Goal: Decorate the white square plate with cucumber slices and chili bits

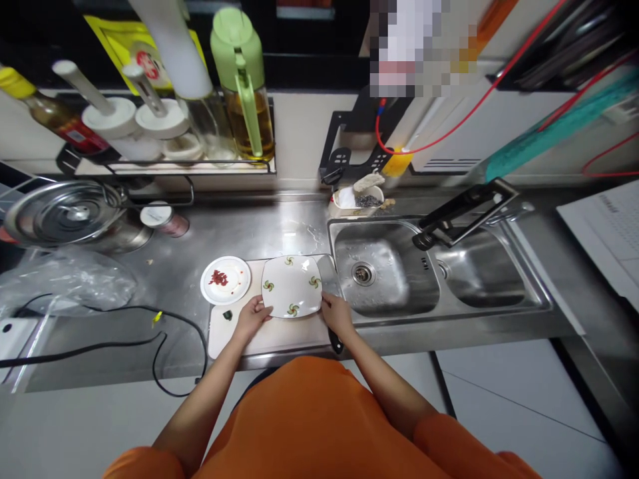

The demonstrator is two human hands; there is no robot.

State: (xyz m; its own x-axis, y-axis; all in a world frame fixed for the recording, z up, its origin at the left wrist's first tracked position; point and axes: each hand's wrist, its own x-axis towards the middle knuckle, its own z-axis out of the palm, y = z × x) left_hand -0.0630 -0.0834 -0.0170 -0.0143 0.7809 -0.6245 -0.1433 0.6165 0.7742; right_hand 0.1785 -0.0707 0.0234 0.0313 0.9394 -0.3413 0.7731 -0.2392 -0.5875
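A white squarish plate (291,287) with green swirl motifs is gripped at its two sides above a pale cutting board (269,336). My left hand (253,317) is closed on the plate's left lower edge, thumb on the rim. On the opposite edge, my right hand (337,313) is closed too. Partly under the plate and right hand lies a knife (329,276) with a black handle. Just left of the plate, a small white dish (225,279) holds chopped red bits. A small dark green piece (228,315) rests on the board near my left hand.
To the right is a double steel sink (389,266) with a black faucet (459,216). A rack (194,167) of bottles and seasoning jars runs along the wall. At left sit a lidded steel pot (74,213), a can (164,219), a plastic bag (70,283) and a black cable (180,319).
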